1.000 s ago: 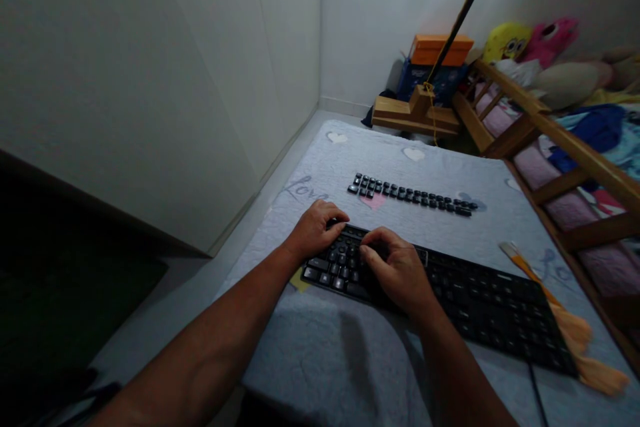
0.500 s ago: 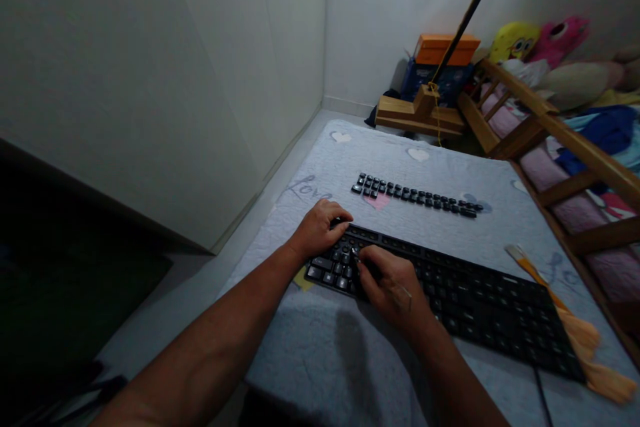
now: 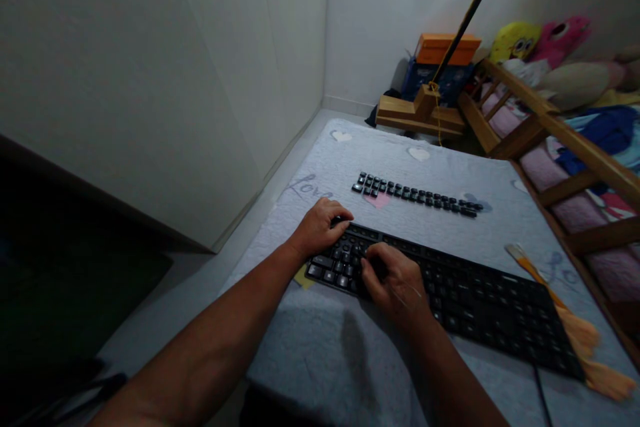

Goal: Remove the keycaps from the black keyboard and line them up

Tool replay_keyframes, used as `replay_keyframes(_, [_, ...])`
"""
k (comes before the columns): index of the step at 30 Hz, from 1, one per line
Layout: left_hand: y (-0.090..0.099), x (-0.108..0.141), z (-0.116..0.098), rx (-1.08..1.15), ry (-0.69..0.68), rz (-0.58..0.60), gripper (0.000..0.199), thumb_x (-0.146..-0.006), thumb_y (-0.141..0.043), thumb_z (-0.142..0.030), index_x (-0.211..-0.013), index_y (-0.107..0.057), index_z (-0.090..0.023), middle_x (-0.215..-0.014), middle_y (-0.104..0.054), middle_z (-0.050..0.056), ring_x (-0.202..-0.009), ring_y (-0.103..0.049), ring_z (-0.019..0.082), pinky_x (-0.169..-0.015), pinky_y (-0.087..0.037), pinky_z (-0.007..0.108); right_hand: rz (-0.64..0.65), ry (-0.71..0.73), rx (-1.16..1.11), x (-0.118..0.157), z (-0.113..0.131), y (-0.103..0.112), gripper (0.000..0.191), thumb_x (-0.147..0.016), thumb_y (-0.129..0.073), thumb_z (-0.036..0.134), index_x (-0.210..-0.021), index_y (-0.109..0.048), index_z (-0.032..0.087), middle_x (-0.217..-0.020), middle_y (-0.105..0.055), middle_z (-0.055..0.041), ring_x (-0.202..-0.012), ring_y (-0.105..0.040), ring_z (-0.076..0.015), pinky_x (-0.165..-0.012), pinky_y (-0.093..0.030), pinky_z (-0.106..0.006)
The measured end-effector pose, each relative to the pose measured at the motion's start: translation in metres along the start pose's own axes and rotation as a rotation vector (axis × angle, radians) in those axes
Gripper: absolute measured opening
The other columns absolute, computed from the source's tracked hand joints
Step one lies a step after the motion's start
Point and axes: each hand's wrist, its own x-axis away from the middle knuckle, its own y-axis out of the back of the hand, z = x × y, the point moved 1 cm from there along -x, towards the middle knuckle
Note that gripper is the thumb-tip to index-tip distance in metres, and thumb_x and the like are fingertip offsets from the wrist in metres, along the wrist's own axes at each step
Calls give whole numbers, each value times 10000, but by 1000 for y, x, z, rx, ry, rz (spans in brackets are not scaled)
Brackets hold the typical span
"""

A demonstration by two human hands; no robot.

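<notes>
A black keyboard [image 3: 470, 300] lies at a slant on the cloth-covered table [image 3: 310, 353], its top row partly without keycaps. My left hand [image 3: 323, 230] grips the keyboard's far left corner between thumb and fingers. Over the left part of the keys, my right hand [image 3: 395, 277] is closed in a pinch, and what its fingertips hold is too small and dark to make out. Beyond the keyboard, loose black keycaps [image 3: 414, 195] are laid out in rows. Part of a yellow piece [image 3: 303, 277] shows under the keyboard's left end.
A brush [image 3: 527, 265] and an orange cloth [image 3: 607, 380] lie by the keyboard's right end, where a cable runs forward. Behind the table stands a wooden base [image 3: 420, 110] with a dark pole. A wooden rail [image 3: 565, 120] borders the right side; a pale panel rises at left.
My right hand has shifted slightly to the right along the keys, still pinched. My left hand has stayed at the keyboard's corner.
</notes>
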Motion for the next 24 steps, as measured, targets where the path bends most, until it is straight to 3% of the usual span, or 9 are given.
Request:
replay_keyframes(15, [0, 0, 0, 4, 3, -5, 149, -793, -587, -141, -880, -695, -194, -866, -692, 31, -889, -567, 202, -884, -447, 416, 18, -165, -55, -13, -3, 2, 79, -811, -537, 253, -756, -561, 202, -595, -559, 30, -524, -511, -122, -539, -360, -232])
replay_keyframes(24, [2, -1, -3, 2, 16, 3, 155, -789, -581, -131, -872, -694, -196, -852, -683, 31, -884, -566, 202, -883, -454, 419, 109, -229, -134, -25, -4, 5, 86, -799, -523, 252, -738, -547, 196, -624, -551, 29, -576, -507, -129, -570, -360, -235])
